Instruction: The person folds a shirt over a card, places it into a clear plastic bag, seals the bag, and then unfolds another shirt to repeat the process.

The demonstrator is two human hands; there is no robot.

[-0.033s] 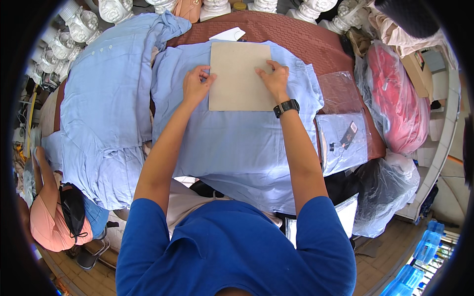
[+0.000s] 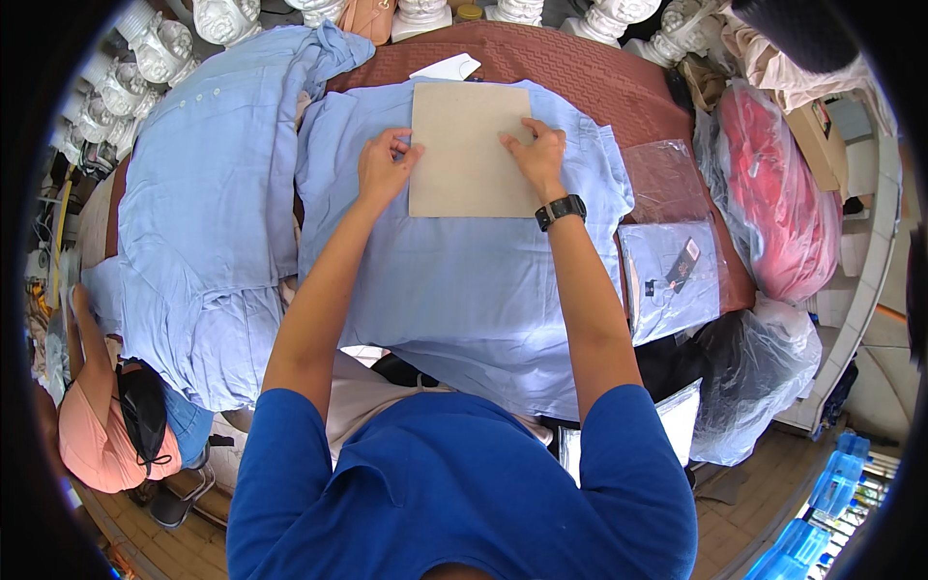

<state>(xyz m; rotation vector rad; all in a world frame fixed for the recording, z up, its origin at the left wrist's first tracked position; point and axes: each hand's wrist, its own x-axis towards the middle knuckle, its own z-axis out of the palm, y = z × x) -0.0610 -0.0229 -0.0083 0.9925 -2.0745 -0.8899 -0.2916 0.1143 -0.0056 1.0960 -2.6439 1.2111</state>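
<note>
A flat beige cardboard sheet (image 2: 469, 159) lies on a light blue garment (image 2: 435, 271) spread over the table. My left hand (image 2: 387, 164) is at the sheet's left edge, fingers curled and thumb tip against that edge. Over the opposite edge, my right hand (image 2: 541, 155) has its thumb and bent fingers on the sheet; a black watch is on that wrist. Both hands hold the board between them at its sides. Part of the garment's far side is hidden under the board.
More light blue garments (image 2: 213, 193) are heaped at left. Bagged folded clothing (image 2: 672, 275) lies at right, near a red bundle in plastic (image 2: 778, 193). A brown cloth (image 2: 580, 63) covers the table. White balusters (image 2: 227, 19) line the far side. Another person (image 2: 106, 425) bends at lower left.
</note>
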